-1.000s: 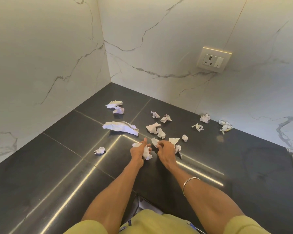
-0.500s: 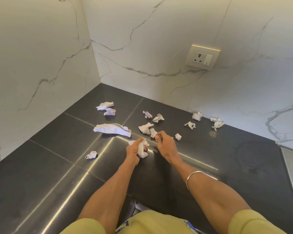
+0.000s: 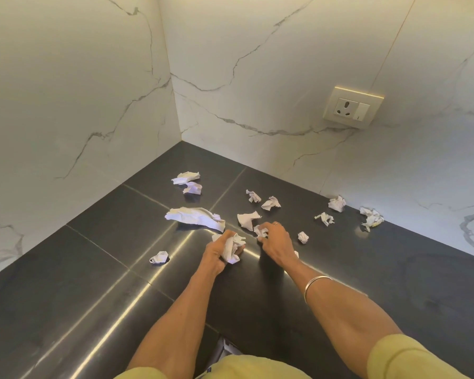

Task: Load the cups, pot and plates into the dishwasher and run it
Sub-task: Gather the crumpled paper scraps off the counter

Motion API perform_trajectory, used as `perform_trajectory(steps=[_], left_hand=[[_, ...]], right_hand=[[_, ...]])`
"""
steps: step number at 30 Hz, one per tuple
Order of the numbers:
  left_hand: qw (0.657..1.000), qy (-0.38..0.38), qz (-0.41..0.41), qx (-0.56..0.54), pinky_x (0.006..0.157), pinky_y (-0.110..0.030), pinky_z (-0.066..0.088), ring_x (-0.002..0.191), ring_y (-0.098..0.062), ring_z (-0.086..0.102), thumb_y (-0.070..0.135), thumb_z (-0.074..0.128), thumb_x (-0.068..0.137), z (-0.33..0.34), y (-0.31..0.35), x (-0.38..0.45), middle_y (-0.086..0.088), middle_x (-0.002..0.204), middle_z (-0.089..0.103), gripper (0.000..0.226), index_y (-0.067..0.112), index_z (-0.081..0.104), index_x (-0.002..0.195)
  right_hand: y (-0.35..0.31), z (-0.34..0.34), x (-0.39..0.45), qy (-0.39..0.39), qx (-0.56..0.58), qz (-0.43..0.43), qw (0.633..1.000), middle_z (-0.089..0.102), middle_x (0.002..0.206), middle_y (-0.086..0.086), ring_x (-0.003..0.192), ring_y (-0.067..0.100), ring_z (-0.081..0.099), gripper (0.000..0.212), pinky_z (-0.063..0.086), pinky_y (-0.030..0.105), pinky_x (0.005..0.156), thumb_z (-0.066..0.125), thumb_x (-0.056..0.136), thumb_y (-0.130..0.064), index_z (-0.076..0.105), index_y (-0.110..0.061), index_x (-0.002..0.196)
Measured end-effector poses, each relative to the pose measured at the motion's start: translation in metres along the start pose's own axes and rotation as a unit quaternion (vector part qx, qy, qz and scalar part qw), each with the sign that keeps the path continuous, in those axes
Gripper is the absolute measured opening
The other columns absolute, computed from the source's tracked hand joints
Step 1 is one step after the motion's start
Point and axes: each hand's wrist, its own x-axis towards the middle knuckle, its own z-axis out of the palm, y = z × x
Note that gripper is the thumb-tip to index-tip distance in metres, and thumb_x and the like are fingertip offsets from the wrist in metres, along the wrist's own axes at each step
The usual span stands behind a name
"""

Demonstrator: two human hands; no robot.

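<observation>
White crumpled paper scraps lay scattered over a dark tiled countertop (image 3: 394, 283) set in a marble-walled corner. The person's left hand (image 3: 220, 251) gripped a wad of paper (image 3: 231, 248), its fingers curled round it. Just to its right, the right hand (image 3: 275, 242) pinched a small paper scrap (image 3: 260, 231) at its fingertips, touching the counter. A larger flattened paper (image 3: 195, 218) lay just beyond the left hand. A wall socket (image 3: 352, 107) sat on the far wall. No cups, pot, plates or dishwasher were in view.
</observation>
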Motion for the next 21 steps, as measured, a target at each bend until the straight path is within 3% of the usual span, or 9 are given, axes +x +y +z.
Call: perform_trajectory(steps=[5, 9, 13, 17, 19, 21], left_hand=[[0.999, 0.031, 0.001, 0.014, 0.053, -0.032, 0.054, 0.065, -0.025, 0.065, 0.017, 0.078, 0.078, 0.009, -0.001, 0.011, -0.019, 0.091, 0.070, 0.038, -0.001, 0.068, 0.110], [0.999, 0.047, 0.002, 0.017, 0.055, -0.039, 0.055, 0.077, -0.028, 0.066, 0.025, 0.086, 0.071, 0.023, -0.010, 0.018, -0.020, 0.106, 0.070, 0.063, 0.002, 0.060, 0.124], [0.999, 0.045, 0.007, 0.011, 0.056, -0.038, 0.053, 0.078, -0.025, 0.065, 0.019, 0.078, 0.080, 0.037, -0.012, 0.009, -0.017, 0.106, 0.067, 0.044, 0.007, 0.057, 0.117], [0.999, 0.025, 0.000, -0.019, 0.064, -0.033, 0.052, 0.080, -0.024, 0.064, 0.032, 0.072, 0.084, 0.040, -0.016, 0.011, -0.015, 0.103, 0.069, 0.043, 0.010, 0.064, 0.121], [1.000, -0.005, -0.009, -0.008, 0.068, -0.034, 0.050, 0.088, -0.025, 0.064, 0.055, 0.071, 0.082, 0.041, -0.017, 0.012, -0.014, 0.103, 0.069, 0.053, 0.015, 0.067, 0.116], [0.998, -0.028, -0.021, 0.048, 0.068, -0.032, 0.051, 0.089, -0.023, 0.064, 0.058, 0.078, 0.074, 0.040, -0.014, 0.010, -0.013, 0.101, 0.069, 0.059, 0.015, 0.067, 0.111]], right_hand=[[-0.005, -0.002, -0.004, 0.052, 0.098, -0.018, 0.994, 0.072, 0.106, -0.004, 0.100, 0.016, 0.064, 0.024, 0.044, 0.025, 0.084, 0.062, 0.090, -0.021, 0.072, -0.029, 0.111], [-0.022, -0.005, -0.013, 0.068, 0.160, -0.046, 0.984, 0.074, 0.093, -0.013, 0.081, 0.004, 0.067, 0.019, 0.051, 0.022, 0.076, 0.060, 0.090, -0.029, 0.069, -0.032, 0.106], [-0.024, -0.004, -0.021, 0.053, 0.175, -0.040, 0.982, 0.074, 0.096, -0.014, 0.078, -0.002, 0.066, 0.018, 0.044, 0.008, 0.069, 0.066, 0.086, -0.034, 0.066, -0.033, 0.105], [-0.022, -0.004, -0.021, 0.048, 0.152, -0.005, 0.987, 0.075, 0.096, -0.007, 0.084, 0.008, 0.067, 0.021, 0.053, 0.027, 0.077, 0.065, 0.088, -0.037, 0.075, -0.027, 0.104], [-0.020, -0.002, -0.020, 0.037, 0.152, 0.001, 0.988, 0.073, 0.097, -0.003, 0.088, 0.012, 0.065, 0.022, 0.049, 0.029, 0.077, 0.065, 0.090, -0.036, 0.077, -0.024, 0.103], [-0.017, 0.000, -0.019, 0.026, 0.136, -0.020, 0.990, 0.071, 0.097, -0.004, 0.094, 0.010, 0.061, 0.022, 0.046, 0.028, 0.076, 0.065, 0.090, -0.037, 0.078, -0.026, 0.103]])
